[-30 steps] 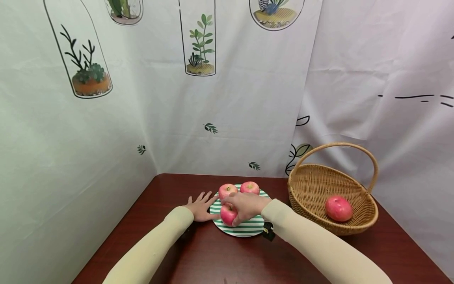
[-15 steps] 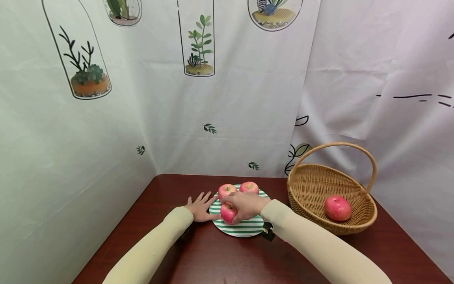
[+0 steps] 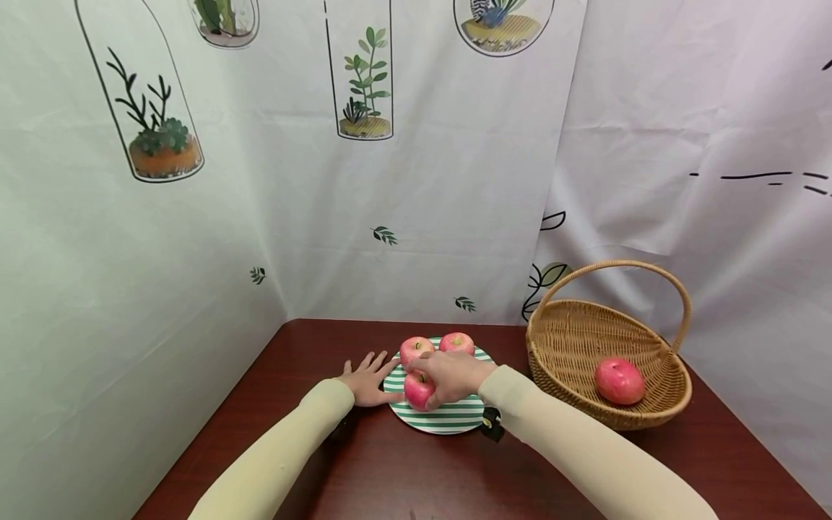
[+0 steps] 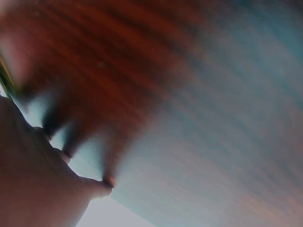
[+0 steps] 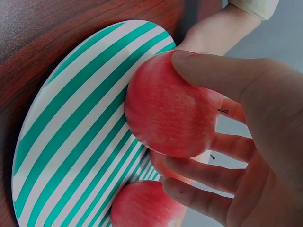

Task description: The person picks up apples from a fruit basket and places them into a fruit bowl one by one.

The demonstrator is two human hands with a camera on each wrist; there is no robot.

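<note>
My right hand grips a red apple at the front of a round plate with green and white stripes. In the right wrist view, the thumb lies on one side of this apple and fingers curve round the other, the stem between them. Two more apples, one at the back left and another at the back right, sit on the plate. My left hand rests at the plate's left edge, fingers spread and holding nothing. The left wrist view shows that hand dark and blurred.
To the right stands a wicker basket with a tall arched handle, and a red apple lies in it. A small black object shows beneath the right cuff. Printed cloth hangs behind the dark red wooden table.
</note>
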